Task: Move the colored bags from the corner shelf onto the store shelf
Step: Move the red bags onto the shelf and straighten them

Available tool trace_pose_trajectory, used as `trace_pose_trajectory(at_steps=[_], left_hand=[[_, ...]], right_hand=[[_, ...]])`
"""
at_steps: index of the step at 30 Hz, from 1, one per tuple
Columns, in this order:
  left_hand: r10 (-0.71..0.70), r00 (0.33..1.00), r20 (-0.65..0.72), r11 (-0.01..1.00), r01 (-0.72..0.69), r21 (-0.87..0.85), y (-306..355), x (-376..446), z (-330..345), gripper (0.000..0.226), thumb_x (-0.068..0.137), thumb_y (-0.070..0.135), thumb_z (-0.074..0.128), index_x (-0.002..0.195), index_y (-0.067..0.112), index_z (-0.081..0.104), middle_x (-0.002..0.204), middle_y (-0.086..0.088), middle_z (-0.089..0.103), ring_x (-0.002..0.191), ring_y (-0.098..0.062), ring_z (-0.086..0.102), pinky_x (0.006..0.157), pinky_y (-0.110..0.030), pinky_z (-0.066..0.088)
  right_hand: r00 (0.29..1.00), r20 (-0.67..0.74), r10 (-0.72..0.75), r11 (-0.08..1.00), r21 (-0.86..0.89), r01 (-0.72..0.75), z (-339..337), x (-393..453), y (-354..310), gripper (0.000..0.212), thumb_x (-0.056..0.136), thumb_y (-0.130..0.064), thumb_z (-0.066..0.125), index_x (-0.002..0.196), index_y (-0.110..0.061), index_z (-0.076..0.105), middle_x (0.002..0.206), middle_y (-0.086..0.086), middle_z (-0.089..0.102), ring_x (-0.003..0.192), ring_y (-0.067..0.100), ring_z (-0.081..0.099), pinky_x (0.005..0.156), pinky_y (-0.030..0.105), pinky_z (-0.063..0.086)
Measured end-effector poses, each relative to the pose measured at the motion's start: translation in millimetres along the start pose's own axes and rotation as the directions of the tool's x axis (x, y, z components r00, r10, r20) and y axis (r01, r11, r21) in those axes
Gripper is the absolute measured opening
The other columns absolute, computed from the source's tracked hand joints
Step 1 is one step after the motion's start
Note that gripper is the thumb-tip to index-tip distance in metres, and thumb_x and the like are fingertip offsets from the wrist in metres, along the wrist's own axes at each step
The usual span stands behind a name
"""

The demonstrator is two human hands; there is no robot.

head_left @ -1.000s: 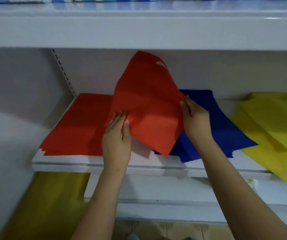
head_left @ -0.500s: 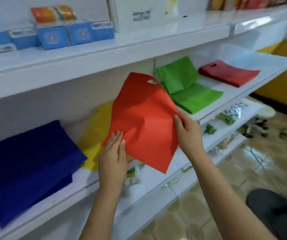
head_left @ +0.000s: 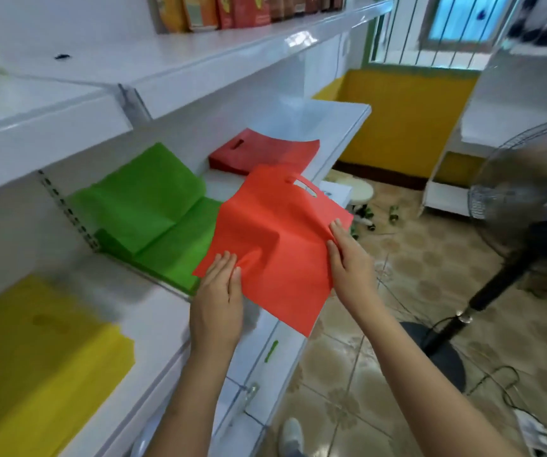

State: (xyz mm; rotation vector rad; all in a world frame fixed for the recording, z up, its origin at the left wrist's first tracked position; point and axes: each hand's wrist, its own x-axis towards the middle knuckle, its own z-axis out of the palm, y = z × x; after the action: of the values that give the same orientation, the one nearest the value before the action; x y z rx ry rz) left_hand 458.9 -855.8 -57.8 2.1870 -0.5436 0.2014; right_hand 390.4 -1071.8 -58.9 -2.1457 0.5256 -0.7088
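I hold a flat orange-red bag (head_left: 282,239) with a cut-out handle in the air, just off the front edge of the white store shelf (head_left: 348,127). My left hand (head_left: 217,301) pinches its lower left edge and my right hand (head_left: 348,262) grips its right edge. On the shelf behind it lie a darker red stack of bags (head_left: 259,153), a green stack (head_left: 153,222) and, nearer me on the left, a yellow stack (head_left: 35,357).
An upper shelf (head_left: 199,61) carries upright packets. A standing fan (head_left: 529,199) on a black pole stands on the tiled floor to my right, with cables (head_left: 496,380) by its base. A yellow wall and a barred window close the far end.
I have turned to the right with the bag in both hands, away from the corner shelf with red, blue and yellow piles. The bag now hangs near the green and dark red stacks.
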Motion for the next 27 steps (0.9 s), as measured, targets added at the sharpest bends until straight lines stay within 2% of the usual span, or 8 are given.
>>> trace_pose_trajectory(at_steps=[4,11,14,17,20,22,24,27], left_hand=[[0.017,1.0,0.025,1.0,-0.017,-0.021,7,94,48,0.034,0.103,0.013,0.05,0.134,0.002,0.06,0.144,-0.01,0.054,0.138,-0.018,0.045,0.109,-0.011,0.021],[0.035,0.995,0.089,0.999,-0.038,0.034,21,214,103,0.038,0.105,0.02,0.046,0.139,0.006,0.055,0.147,-0.005,0.05,0.142,-0.014,0.039,0.11,-0.013,0.02],[0.001,0.994,0.106,0.995,-0.012,0.102,15,243,124,0.039,0.105,0.022,0.044,0.14,0.007,0.054,0.149,-0.005,0.049,0.142,-0.015,0.039,0.112,-0.015,0.019],[-0.052,0.997,0.064,0.985,0.04,0.167,8,267,146,0.04,0.105,0.022,0.043,0.141,0.006,0.054,0.149,-0.006,0.049,0.142,-0.016,0.039,0.113,-0.017,0.019],[-0.103,0.994,-0.024,0.965,0.106,0.241,7,286,171,0.042,0.106,0.026,0.041,0.14,0.005,0.054,0.148,-0.007,0.049,0.14,-0.018,0.042,0.113,-0.018,0.02],[-0.152,0.984,-0.094,0.95,0.172,0.259,8,297,189,0.051,0.105,0.036,0.033,0.137,0.003,0.057,0.144,-0.008,0.053,0.137,-0.02,0.047,0.114,-0.02,0.022],[-0.212,0.963,-0.168,0.939,0.248,0.239,13,303,204,0.057,0.102,0.039,0.03,0.132,0.003,0.061,0.14,-0.009,0.057,0.134,-0.022,0.051,0.113,-0.02,0.025],[-0.247,0.949,-0.196,0.916,0.294,0.272,28,310,222,0.047,0.104,0.032,0.037,0.135,0.006,0.06,0.143,-0.005,0.056,0.136,-0.017,0.047,0.114,-0.019,0.025]], right_hand=[[1.0,-0.016,-0.004,0.999,-0.051,0.003,-5,91,27,0.045,0.103,-0.021,0.043,0.147,-0.015,0.04,0.153,0.001,0.035,0.142,0.012,0.031,0.113,0.017,0.018],[0.998,0.028,-0.058,0.984,-0.168,0.061,-4,234,62,0.047,0.104,-0.027,0.04,0.149,-0.013,0.036,0.157,0.003,0.028,0.144,0.016,0.028,0.114,0.02,0.018],[0.991,0.091,-0.1,0.978,-0.172,0.115,10,286,80,0.048,0.104,-0.028,0.038,0.149,-0.012,0.035,0.158,0.004,0.026,0.144,0.017,0.027,0.114,0.022,0.018],[0.965,0.196,-0.177,0.967,-0.147,0.208,31,343,98,0.048,0.104,-0.026,0.039,0.149,-0.01,0.035,0.158,0.004,0.025,0.143,0.018,0.029,0.115,0.021,0.018],[0.892,0.328,-0.311,0.919,-0.137,0.37,57,407,119,0.048,0.104,-0.025,0.04,0.149,-0.009,0.035,0.158,0.004,0.025,0.143,0.018,0.031,0.117,0.024,0.021],[0.819,0.4,-0.411,0.864,-0.115,0.49,74,451,130,0.048,0.103,-0.023,0.043,0.148,-0.008,0.036,0.158,0.006,0.026,0.142,0.019,0.031,0.116,0.022,0.019],[0.713,0.485,-0.507,0.786,-0.078,0.613,89,493,137,0.049,0.102,-0.017,0.046,0.148,-0.008,0.036,0.157,0.008,0.027,0.144,0.02,0.028,0.116,0.027,0.022],[0.51,0.594,-0.622,0.626,-0.013,0.779,110,550,147,0.062,0.089,0.006,0.05,0.147,-0.007,0.036,0.156,0.011,0.029,0.145,0.022,0.025,0.115,0.036,0.029]])
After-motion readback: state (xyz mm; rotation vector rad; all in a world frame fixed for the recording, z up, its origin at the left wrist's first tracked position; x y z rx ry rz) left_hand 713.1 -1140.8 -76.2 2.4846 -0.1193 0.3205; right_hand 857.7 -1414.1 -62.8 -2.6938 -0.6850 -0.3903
